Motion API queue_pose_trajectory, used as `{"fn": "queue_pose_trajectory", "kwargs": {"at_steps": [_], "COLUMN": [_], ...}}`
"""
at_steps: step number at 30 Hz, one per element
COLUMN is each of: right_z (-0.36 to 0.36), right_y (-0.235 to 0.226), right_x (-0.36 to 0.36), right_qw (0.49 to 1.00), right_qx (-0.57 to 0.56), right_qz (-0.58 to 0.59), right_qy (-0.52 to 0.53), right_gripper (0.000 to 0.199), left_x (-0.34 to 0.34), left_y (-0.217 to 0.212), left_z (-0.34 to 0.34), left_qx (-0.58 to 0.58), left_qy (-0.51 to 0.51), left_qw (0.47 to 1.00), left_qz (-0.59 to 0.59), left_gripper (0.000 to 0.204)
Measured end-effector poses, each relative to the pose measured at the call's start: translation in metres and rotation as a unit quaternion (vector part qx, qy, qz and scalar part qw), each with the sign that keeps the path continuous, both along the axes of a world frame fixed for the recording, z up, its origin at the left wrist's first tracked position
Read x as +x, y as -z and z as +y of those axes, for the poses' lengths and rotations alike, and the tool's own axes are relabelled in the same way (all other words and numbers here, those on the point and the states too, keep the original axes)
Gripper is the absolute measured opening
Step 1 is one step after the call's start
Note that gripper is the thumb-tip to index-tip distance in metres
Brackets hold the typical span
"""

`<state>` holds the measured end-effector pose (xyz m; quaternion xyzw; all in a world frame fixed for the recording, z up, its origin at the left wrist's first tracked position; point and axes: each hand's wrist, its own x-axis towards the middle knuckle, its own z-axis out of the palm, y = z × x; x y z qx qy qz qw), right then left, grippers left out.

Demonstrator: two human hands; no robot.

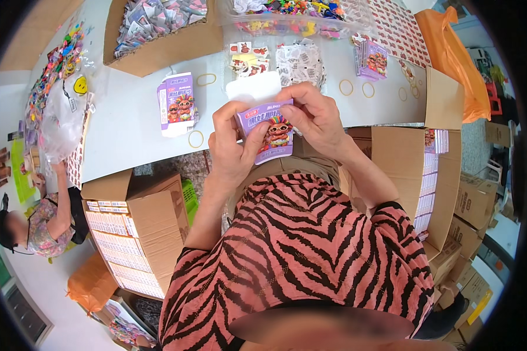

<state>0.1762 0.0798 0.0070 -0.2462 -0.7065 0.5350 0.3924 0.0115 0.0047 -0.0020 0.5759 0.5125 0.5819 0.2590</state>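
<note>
Between my two hands is a small purple cardboard box [279, 140] with a cartoon figure on its front. Its white end flap [253, 88] stands open at the far end. My left hand [231, 143] grips the box's left side, thumb on the front. On its upper right edge my right hand [319, 117] pinches the card with thumb and fingers. What is inside the box cannot be seen. To the left on the table lie similar purple boxes [178, 102]. Just beyond my hands are small piles of printed stickers [249, 60] and clear packets with white slips [300, 63].
A carton [164, 55] of small packets and a clear bin [293, 23] of colourful trinkets stand at the back. More purple boxes [370, 61] and rubber bands [346, 88] lie right. Cartons of packed boxes [123, 243] flank me. Another person [47, 219] works at far left.
</note>
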Motion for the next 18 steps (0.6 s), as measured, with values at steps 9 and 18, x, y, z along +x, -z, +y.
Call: {"fn": "queue_pose_trajectory", "kwargs": {"at_steps": [9,18], "right_z": [0.000,0.003], "right_y": [-0.019,-0.027], "right_x": [0.002,0.012], "right_qw": [0.999,0.996], "right_qx": [-0.027,0.001], "right_qz": [0.019,-0.057], "right_qy": [-0.034,-0.069], "right_gripper": [0.014,0.015], "left_x": [-0.018,-0.021], "left_y": [-0.011,-0.014], "left_z": [-0.004,-0.010], "left_qx": [-0.075,-0.075], "left_qy": [0.089,0.114], "left_qw": [0.993,0.990], "left_qz": [-0.009,0.042], "left_gripper": [0.028,0.023]}}
